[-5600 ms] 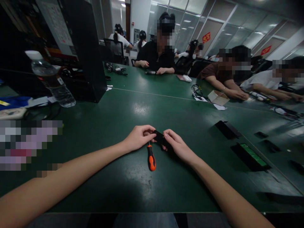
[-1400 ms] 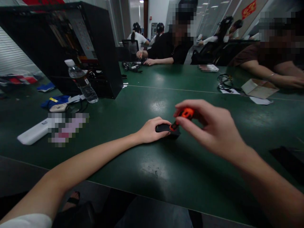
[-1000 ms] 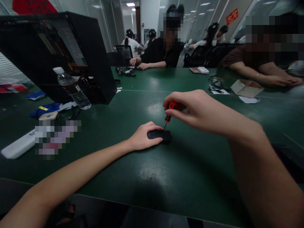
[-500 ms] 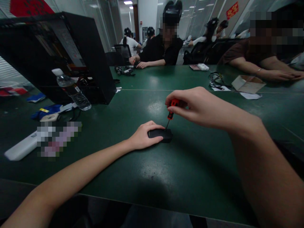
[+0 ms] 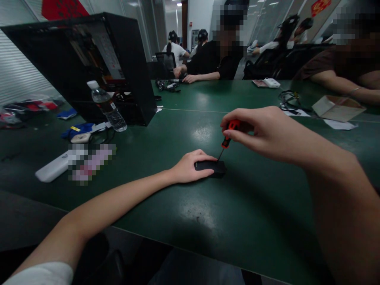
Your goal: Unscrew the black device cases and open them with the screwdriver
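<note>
A small black oblong box (image 5: 219,170) lies flat on the green table (image 5: 166,209). My left hand (image 5: 190,168) grips it by its left part, thumb along the near side and fingers along the far side. Above its right part, my right hand (image 5: 258,128) is closed round the red and black handle of a screwdriver (image 5: 226,141). The screwdriver leans, its thin shaft running down to the top of the box near my left fingertips. What exactly the tip touches is too small to make out.
At the left stand a black computer case (image 5: 130,71) and a plastic bottle (image 5: 108,107). A white oblong object (image 5: 53,165) lies nearer. Far right are an open carton (image 5: 338,109) and coiled cables (image 5: 289,99). A person in black (image 5: 210,59) sits opposite, another at the right.
The whole view has shifted, so everything appears further right. Both hands keep their hold on the box and the screwdriver; the screwdriver leans slightly more to the right.
</note>
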A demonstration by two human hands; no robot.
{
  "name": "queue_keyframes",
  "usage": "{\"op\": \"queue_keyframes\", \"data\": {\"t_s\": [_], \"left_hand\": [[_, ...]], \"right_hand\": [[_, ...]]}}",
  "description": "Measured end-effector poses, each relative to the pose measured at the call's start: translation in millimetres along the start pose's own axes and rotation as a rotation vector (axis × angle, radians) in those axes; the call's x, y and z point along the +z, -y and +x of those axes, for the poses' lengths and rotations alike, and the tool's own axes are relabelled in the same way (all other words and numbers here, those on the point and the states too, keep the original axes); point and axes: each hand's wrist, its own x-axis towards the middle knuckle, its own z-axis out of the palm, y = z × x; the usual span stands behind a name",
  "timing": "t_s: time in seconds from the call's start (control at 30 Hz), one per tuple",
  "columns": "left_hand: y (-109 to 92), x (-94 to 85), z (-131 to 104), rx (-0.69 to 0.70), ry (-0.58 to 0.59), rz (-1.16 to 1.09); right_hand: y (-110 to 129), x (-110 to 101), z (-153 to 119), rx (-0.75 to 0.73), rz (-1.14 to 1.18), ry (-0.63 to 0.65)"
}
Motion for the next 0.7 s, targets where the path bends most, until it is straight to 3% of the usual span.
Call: {"op": "queue_keyframes", "data": {"t_s": [0.7], "left_hand": [[4,-0.6,1,0.018,-0.011,0.036]], "right_hand": [[14,-2,1,0.048,-0.080,0.098]]}}
